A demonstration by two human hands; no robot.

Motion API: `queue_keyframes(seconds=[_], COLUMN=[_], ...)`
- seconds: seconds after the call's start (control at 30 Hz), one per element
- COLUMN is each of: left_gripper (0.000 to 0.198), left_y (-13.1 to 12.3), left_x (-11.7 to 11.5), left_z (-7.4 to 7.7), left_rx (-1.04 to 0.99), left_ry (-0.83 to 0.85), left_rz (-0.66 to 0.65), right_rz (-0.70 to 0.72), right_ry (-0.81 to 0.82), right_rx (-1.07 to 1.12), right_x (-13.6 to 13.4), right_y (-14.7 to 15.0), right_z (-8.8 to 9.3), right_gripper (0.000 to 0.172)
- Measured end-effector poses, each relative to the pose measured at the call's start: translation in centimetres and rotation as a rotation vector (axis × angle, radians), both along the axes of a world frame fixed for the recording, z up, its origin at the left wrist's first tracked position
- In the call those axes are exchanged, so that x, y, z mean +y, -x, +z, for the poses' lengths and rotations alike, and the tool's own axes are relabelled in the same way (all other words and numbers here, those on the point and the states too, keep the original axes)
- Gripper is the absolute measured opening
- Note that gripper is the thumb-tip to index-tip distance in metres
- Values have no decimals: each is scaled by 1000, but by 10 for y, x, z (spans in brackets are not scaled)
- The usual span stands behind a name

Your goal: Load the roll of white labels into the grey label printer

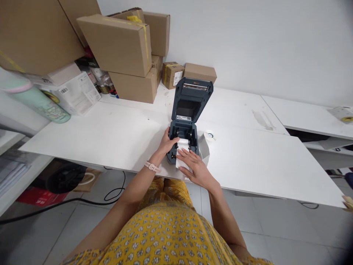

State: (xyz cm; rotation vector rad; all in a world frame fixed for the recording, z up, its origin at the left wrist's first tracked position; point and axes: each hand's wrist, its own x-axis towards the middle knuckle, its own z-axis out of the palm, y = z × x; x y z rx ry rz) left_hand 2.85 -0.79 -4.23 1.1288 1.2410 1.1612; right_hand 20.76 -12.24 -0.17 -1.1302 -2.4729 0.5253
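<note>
A dark blue-grey label printer (187,121) stands near the front edge of the white table (116,136) with its lid tipped up and back. A white paper roll (183,142) lies in its bay, and a white strip of paper runs out over the front. My left hand (167,142) curls against the printer's left side, thumb reaching toward the roll. My right hand (193,166) lies flat with fingers stretched over the paper strip at the printer's front. A pale watch is on my left wrist.
Cardboard boxes (121,44) are stacked at the back left, with smaller boxes (172,74) behind the printer. A small tape roll (210,135) lies right of the printer. A green bottle (35,101) lies at the left. Cables run over the floor below.
</note>
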Motion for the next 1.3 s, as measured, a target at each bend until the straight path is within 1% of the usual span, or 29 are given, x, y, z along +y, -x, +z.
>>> queue_keyframes(seconds=[0.07,0.13,0.2,0.23,0.27,0.3,0.33,0.37,0.4,0.47,0.5,0.53,0.57,0.6,0.63,0.67,0.73,0.77,0.83,0.87,0.93,1.0,1.03,1.1,1.13,1.17,1.23,1.27,1.3], left_gripper=[86,90,100,105,110,114,117,119,121,125,126,127,127,126,124,123,119,118,117,117,119,121,123,123,120,115,102,96,90], left_y=[0,0,1,2,3,3,4,4,4,3,3,2,2,1,1,0,-1,-1,-3,-4,-5,-5,-4,-3,-2,-1,-1,-1,-1], left_x=[-9,-23,-41,-51,-60,-69,-76,-84,-90,-100,-104,-108,-111,-113,-116,-118,-120,-121,-123,-123,-124,-126,-126,-126,-125,-122,-115,-111,-107], left_z=[0,-1,-4,-5,-7,-8,-10,-12,-15,-20,-23,-25,-27,-27,-27,-26,-22,-19,-15,-13,-12,-11,-11,-8,-6,-3,5,9,13], left_rx=[28,21,-23,-45,-52,-49,-34,-17,-5,-9,-18,-27,-31,-29,-22,-15,-17,-26,-45,-49,-50,-71,-89,-145,-177,-204,-231,-228,-216], left_ry=[-24,-48,-47,-36,-21,-6,9,20,26,25,20,14,10,8,5,2,-7,-11,-15,-18,-29,-31,-23,8,27,48,89,107,118], left_rz=[17,10,-30,-43,-46,-42,-32,-22,-20,-24,-28,-31,-33,-34,-34,-37,-43,-44,-39,-32,-21,-22,-29,-40,-30,-7,58,77,80], right_rz=[47,141,186,152,60,-76,-201,-293,-353,-386,-386,-382,-375,-371,-369,-370,-377,-385,-370,-375,-406,-450,-474,-547,-600,-660,-758,-771,-760], right_ry=[21,69,76,38,-48,-164,-274,-334,-350,-279,-222,-182,-157,-154,-169,-194,-242,-264,-292,-296,-277,-248,-231,-164,-108,-39,124,199,254], right_rx=[-24,-5,100,184,286,386,468,528,574,624,644,661,681,702,721,737,742,739,706,681,638,633,650,723,774,828,932,981,1020], right_x=[-8,-12,-2,10,29,53,81,113,146,205,226,239,244,240,227,208,158,130,81,60,31,13,8,2,0,-1,0,2,3], right_y=[-3,-10,-20,-24,-29,-32,-34,-35,-35,-33,-31,-29,-27,-25,-24,-23,-20,-18,-13,-11,-5,2,6,12,14,16,16,14,13], right_z=[10,29,56,71,84,96,106,114,118,122,122,121,119,117,114,111,99,89,65,51,20,-6,-16,-29,-32,-35,-39,-42,-46], right_gripper=[47,47,43,40,38,40,44,50,56,68,74,79,82,82,80,75,64,58,47,42,38,37,36,37,41,48,69,77,81])
